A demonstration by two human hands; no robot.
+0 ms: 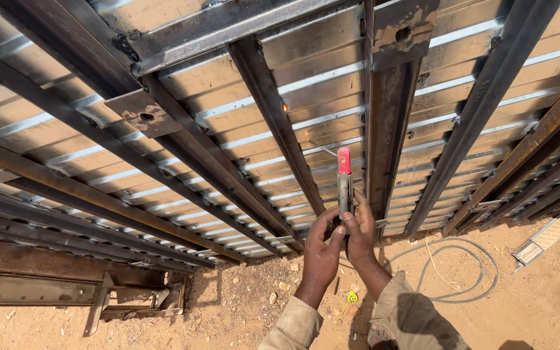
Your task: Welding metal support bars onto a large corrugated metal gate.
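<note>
Both the left hand [321, 254] and right hand [361, 234] grasp a grey metal clamp tool with red tip [344, 183] (held upright) against the corrugated steel gate's dark frame [387, 123], above sandy ground [241, 304].

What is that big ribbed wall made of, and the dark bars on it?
The ribbed sheet looks like thin corrugated metal: pale, shiny, evenly folded. The bars look like bare steel, dull brown with rusty patches. Both hands hold a tool, apparently grey metal, red-tipped.

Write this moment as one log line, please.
left hand: holds electrode holder | right hand: holds same holder | holder: upright, red tip, before metal gate | ground: sand, cable
</note>
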